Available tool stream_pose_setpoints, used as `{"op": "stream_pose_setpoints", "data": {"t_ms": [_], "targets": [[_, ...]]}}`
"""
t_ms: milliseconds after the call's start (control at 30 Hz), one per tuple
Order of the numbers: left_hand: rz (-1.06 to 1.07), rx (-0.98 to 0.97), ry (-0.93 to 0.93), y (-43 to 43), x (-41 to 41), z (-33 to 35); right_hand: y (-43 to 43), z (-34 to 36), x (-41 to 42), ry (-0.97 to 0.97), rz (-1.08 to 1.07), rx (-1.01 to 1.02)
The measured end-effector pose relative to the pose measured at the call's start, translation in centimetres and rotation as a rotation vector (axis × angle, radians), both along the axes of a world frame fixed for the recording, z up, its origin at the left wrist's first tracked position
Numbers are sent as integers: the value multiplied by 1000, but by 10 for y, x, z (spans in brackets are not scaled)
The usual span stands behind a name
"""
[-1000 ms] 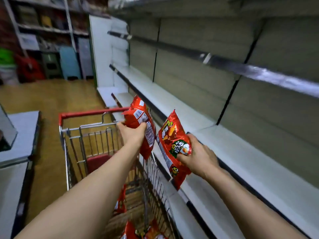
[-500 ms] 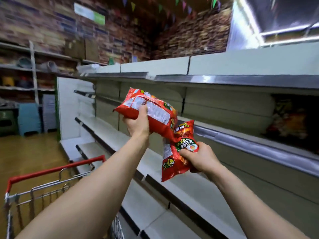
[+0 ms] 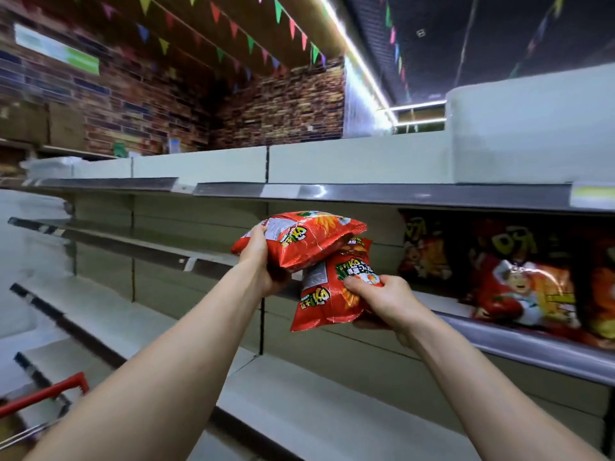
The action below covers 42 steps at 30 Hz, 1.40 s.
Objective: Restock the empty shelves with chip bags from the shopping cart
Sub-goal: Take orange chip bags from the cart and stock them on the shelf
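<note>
My left hand (image 3: 263, 261) grips a red chip bag (image 3: 306, 237), held flat and raised in front of the second shelf from the top. Just below it, my right hand (image 3: 382, 297) pinches a second red chip bag (image 3: 329, 291) by its right side, the bag hanging tilted and touching the upper one. Both bags are in the air just in front of the shelf (image 3: 532, 344). On that shelf to the right stand several red chip bags (image 3: 519, 277). Only the red handle of the shopping cart (image 3: 43, 395) shows at the lower left.
White shelves (image 3: 316, 410) run left and below in tiers, with metal price rails (image 3: 382, 193) along their front edges. A white top panel (image 3: 366, 161) caps the unit. A brick wall, bunting and boxes fill the background on the left.
Both hands have lifted their bags up from above the cart to the upper shelf level. My view has tilted upward, so the cart has dropped almost out of sight and stocked bags appear on the right.
</note>
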<state>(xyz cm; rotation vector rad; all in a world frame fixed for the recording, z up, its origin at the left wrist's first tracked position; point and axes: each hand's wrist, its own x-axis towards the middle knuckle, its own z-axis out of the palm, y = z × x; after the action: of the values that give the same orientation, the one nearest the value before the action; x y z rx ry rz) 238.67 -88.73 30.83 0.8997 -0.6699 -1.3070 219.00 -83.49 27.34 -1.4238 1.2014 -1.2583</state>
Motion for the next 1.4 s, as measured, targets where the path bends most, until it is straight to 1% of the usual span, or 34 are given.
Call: {"op": "stream_pose_setpoints", "data": {"t_ms": [100, 267, 433, 500, 600, 700, 767, 833, 867, 967, 1033, 1067, 1133, 1200, 1233, 1300, 1367, 1400], "targets": [[-67, 25, -33, -15, -24, 6, -9, 5, -22, -33, -82, 5], [-249, -19, -45, -56, -46, 7, -20, 10, -51, -69, -204, -9], [-406, -45, 2, -94, -61, 1, -32, 12, -61, -76, -325, -62], [-481, -46, 28, -106, -70, -3, -36, 15, -58, -118, -317, -25], [-562, -78, 68, -124, -78, -6, -41, 21, -53, -147, -261, 88], [-533, -97, 96, -143, -76, -10, -44, 25, -47, -183, -155, 153], [-548, -66, 117, -153, -74, -11, -49, 24, -47, -184, -94, 126], [-583, -33, 121, -160, -73, -14, -55, 22, -50, -96, -62, 89], [-602, -26, 118, -161, -72, -15, -56, 22, -50, -2, -71, 79], [-650, -12, 108, -162, -72, -17, -55, 27, -48, 411, -153, 50], [-639, -25, 128, -160, -73, -18, -57, 29, -43, 637, -189, 2], [-636, -21, 136, -160, -73, -18, -61, 28, -41, 742, -247, -57], [-681, 15, 158, -159, -74, -19, -72, 26, -40, 992, -432, -232], [-701, 37, 193, -165, -74, -22, -79, 32, -39, 1161, -589, -324], [-695, 45, 194, -168, -74, -23, -82, 38, -39, 1188, -617, -352], [-701, 54, 190, -173, -74, -24, -85, 51, -35, 1135, -603, -372], [-691, 68, 218, -178, -71, -24, -87, 61, -32, 1065, -587, -308], [-658, 89, 228, -183, -70, -25, -90, 65, -31, 1070, -594, -259]]}}
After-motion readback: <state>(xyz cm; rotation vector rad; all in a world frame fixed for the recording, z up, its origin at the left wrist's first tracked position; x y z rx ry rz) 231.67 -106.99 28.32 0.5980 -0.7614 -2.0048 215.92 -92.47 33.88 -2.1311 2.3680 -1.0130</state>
